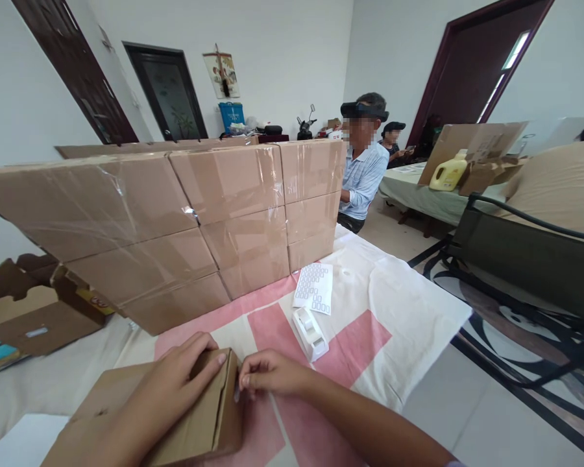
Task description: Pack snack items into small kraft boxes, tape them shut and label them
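A closed brown cardboard box (194, 415) lies in front of me on the cloth-covered table, with a seam along its right end. My left hand (185, 370) grips its top, the thumb stretched toward the right edge and the fingers curled over the far side. At the right end of the box, my right hand (270, 373) pinches what looks like a small piece of clear tape (237, 390) against the cardboard. Just beyond that hand is a white tape dispenser (309, 333). Behind it lies a white sheet of printed labels (314, 288).
A wall of stacked, taped cartons (243, 220) stands across the table's far side. An opened carton (43, 311) sits at left, white paper (24, 441) at lower left. Beyond the stack is a person (365, 162); a folding chair (530, 259) stands at right.
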Motion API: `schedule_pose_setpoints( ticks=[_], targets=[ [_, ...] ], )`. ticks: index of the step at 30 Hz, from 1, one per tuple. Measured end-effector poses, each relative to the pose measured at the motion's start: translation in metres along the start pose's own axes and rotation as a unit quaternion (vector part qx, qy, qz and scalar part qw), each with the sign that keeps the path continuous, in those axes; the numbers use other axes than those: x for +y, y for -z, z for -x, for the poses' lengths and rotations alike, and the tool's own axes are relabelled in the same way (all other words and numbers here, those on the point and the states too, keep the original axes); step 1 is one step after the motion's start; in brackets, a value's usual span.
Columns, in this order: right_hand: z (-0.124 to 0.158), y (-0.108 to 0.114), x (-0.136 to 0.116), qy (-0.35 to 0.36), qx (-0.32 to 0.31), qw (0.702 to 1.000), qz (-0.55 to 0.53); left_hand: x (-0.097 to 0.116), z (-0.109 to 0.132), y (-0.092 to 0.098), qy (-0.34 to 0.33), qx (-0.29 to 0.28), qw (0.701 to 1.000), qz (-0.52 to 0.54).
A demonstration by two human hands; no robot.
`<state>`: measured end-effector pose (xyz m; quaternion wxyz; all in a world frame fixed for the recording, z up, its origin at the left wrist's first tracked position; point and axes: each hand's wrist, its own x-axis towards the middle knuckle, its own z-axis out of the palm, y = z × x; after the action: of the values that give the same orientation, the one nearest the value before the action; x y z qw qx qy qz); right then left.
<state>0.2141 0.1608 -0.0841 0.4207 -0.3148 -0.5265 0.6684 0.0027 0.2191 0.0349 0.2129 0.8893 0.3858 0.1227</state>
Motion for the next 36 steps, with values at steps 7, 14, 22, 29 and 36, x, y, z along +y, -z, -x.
schedule_pose_setpoints(
  ticks=[7, 14, 22, 29, 36],
  targets=[
    [0.003, -0.001, -0.012, 0.01, 0.045, 0.999, 0.014, -0.001, -0.003, 0.0, 0.004, -0.018, 1.0, -0.001],
    [0.008, -0.002, -0.009, 0.019, 0.036, 0.985, 0.169, -0.001, -0.002, 0.001, 0.015, -0.036, 0.999, 0.005],
    [0.012, 0.004, -0.017, 0.037, -0.035, 0.955, 0.291, 0.01, 0.001, 0.008, 0.018, -0.024, 1.0, -0.008],
    [0.011, -0.003, -0.021, 0.033, -0.019, 0.956, 0.29, 0.019, 0.003, 0.014, 0.027, -0.018, 0.999, -0.024],
    [0.008, -0.002, -0.02, 0.029, 0.022, 0.965, 0.261, 0.019, 0.004, 0.014, 0.021, -0.015, 0.999, -0.032]
  ],
)
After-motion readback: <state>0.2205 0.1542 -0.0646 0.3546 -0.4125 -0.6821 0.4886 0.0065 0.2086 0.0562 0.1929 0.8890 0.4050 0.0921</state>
